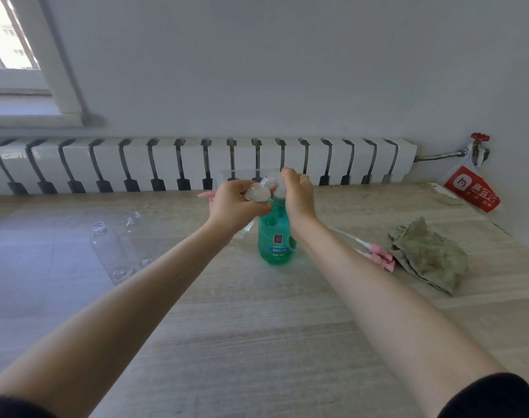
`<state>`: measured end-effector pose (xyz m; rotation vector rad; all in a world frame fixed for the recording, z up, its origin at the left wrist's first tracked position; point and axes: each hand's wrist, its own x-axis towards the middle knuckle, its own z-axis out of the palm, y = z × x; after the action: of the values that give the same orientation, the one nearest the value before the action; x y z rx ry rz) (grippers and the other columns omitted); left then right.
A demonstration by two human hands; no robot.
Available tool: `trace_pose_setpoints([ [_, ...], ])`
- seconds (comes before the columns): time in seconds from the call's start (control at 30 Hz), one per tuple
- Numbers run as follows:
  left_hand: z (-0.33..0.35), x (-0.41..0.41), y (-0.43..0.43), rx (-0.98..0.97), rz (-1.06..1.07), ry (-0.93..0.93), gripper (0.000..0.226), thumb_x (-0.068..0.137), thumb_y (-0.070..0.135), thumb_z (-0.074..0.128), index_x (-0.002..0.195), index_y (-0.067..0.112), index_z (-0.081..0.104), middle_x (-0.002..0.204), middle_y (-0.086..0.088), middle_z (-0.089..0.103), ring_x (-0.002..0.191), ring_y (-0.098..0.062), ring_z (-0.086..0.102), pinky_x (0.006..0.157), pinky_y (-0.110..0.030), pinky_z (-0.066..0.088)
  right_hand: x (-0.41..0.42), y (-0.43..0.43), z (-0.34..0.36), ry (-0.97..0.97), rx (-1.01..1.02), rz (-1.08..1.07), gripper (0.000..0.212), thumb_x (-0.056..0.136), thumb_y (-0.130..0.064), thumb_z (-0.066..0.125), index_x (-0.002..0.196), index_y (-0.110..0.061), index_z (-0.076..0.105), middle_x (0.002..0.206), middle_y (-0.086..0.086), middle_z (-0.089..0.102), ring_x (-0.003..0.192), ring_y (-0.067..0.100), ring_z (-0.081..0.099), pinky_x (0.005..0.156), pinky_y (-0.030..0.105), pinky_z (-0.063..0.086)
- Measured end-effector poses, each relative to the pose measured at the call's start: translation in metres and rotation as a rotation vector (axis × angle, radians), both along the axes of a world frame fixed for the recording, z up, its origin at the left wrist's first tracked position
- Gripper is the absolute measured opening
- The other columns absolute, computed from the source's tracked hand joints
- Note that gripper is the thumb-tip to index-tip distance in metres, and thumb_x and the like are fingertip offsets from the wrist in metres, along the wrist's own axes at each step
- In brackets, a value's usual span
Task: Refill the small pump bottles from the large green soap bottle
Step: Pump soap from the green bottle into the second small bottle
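Bottle one underway | my left hand (236, 203) grips small bottle (258, 195), right hand (297, 194) clasps top of green soap bottle (275, 239) | two empties (108, 251) unfilled near left edge of surface (257, 327)

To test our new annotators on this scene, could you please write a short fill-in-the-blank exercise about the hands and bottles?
The left hand holds a small clear bottle at the top of the large soap bottle, whose liquid is ___.
Left of it, ___ empty bottles stand uncapped on the table.
The pump heads lying beside the cloth are ___.
Missing words: green; two; pink.
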<state>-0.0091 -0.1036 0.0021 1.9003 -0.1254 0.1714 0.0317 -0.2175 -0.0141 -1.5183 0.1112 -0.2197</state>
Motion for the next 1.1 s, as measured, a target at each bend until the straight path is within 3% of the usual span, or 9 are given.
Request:
trace_pose_setpoints([
  [0.23,-0.003,0.000,0.002,-0.007,-0.016,0.006,0.027,0.073,0.001,0.075,0.084,0.022,0.062,0.085,0.006,0.067,0.080,-0.006,0.064,0.069,-0.019,0.052,-0.001,-0.002,0.001,-0.005,-0.040,0.017,0.015,0.094,-0.026,0.044,0.096,-0.010,0.043,0.071,-0.001,0.047,0.057,0.008,0.050,0.054,0.019,0.040],
  [0.43,-0.001,-0.003,0.002,-0.008,-0.024,0.005,0.028,0.074,0.001,0.075,0.081,0.024,0.061,0.084,0.006,0.067,0.081,-0.008,0.065,0.073,-0.022,0.052,-0.003,-0.003,0.002,0.013,-0.012,0.030,0.017,0.092,-0.027,0.047,0.093,-0.011,0.043,0.071,0.000,0.046,0.058,0.009,0.049,0.056,0.022,0.040],
  [0.6,0.006,-0.004,0.000,-0.024,-0.024,0.001,0.028,0.075,0.001,0.074,0.084,0.023,0.061,0.083,0.008,0.065,0.080,-0.005,0.063,0.067,-0.018,0.049,-0.007,0.004,0.006,-0.002,-0.022,0.014,0.060,0.066,-0.063,0.044,0.093,-0.010,0.050,0.080,0.009,0.054,0.068,0.018,0.052,0.063,0.028,0.041],
  [0.77,0.007,-0.006,0.000,-0.022,-0.014,0.002,0.026,0.075,0.001,0.074,0.082,0.022,0.062,0.086,0.004,0.067,0.084,-0.012,0.066,0.071,-0.023,0.053,-0.011,0.007,0.007,0.013,-0.034,-0.006,0.065,0.065,-0.065,0.041,0.095,-0.009,0.053,0.079,0.008,0.057,0.067,0.016,0.055,0.064,0.029,0.041],
  [0.93,0.006,-0.005,-0.001,-0.004,-0.006,-0.004,0.024,0.074,0.001,0.074,0.083,0.021,0.064,0.089,0.000,0.068,0.088,-0.017,0.067,0.077,-0.028,0.055,-0.010,0.005,0.007,-0.001,-0.010,0.005,0.048,0.079,-0.053,0.045,0.096,-0.009,0.051,0.078,0.007,0.055,0.063,0.014,0.054,0.061,0.027,0.041],
  [1.1,0.004,-0.002,0.000,0.010,0.011,0.025,0.029,0.074,0.003,0.075,0.101,0.009,0.066,0.098,-0.003,0.068,0.090,-0.016,0.065,0.078,-0.029,0.054,-0.004,0.001,0.003,0.005,0.007,-0.009,0.023,0.091,-0.036,0.047,0.090,-0.014,0.046,0.078,0.005,0.051,0.068,0.014,0.053,0.065,0.027,0.042],
])
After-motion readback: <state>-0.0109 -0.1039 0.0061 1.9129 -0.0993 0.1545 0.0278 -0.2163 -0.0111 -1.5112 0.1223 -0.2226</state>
